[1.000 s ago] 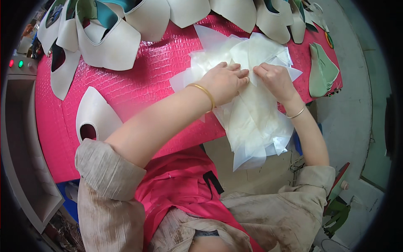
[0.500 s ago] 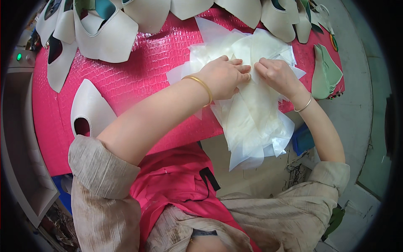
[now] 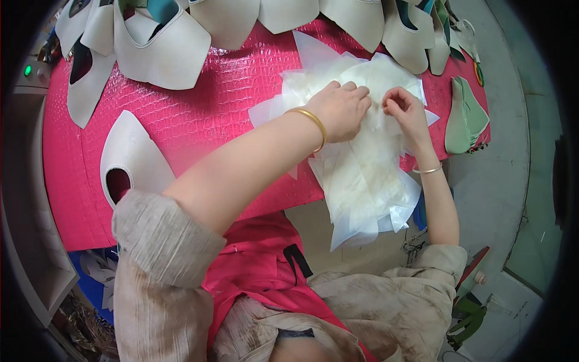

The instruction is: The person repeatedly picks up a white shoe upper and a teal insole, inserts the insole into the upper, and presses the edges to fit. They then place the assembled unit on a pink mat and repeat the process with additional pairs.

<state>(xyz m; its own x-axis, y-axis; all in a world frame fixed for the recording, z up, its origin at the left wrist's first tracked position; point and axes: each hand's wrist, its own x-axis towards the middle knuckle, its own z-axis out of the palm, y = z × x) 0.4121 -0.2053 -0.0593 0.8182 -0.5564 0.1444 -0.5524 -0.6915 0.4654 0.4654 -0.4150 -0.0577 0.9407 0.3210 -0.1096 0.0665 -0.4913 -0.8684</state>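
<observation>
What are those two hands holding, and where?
Both the left hand and right hand pinch the upper part of a pile of thin white sheets.

- Left hand (image 3: 341, 110) lies palm down, fingers curled, forearm bare and stretched diagonally forward.
- Right hand (image 3: 405, 108) sits just beside it, fingertips pinched together, wrist bent.

No package, label, sign or screen is clearly visible here. The only thing of this kind is a small round green indicator light (image 3: 27, 70) at the far left edge, on a grey machine housing (image 3: 24, 102) beside the pink table (image 3: 199, 114).
</observation>
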